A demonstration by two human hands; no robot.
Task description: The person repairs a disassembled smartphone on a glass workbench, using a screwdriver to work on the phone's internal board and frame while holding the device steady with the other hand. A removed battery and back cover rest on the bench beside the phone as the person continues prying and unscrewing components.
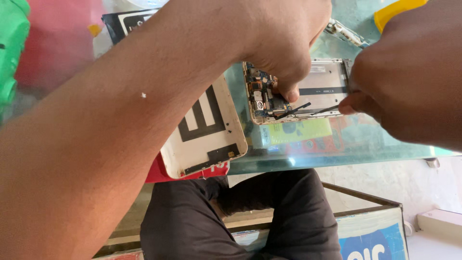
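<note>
An opened phone (317,84) lies on a glass counter (337,154), its circuit board (262,98) and metal frame exposed. My left hand (274,38) reaches over from the left and presses fingers down on the board end of the phone. At the phone's other end, my right hand (409,77) pinches thin black tweezers (301,110), whose tips lie along the phone's near edge beside the board. The phone's removed back cover (207,139) lies inside-up just left of the phone.
A red flat thing (159,171) sticks out under the back cover at the counter's near edge. A small metal part (344,31) and a yellow object (394,12) lie at the far right. My dark-trousered legs (240,216) are below the counter.
</note>
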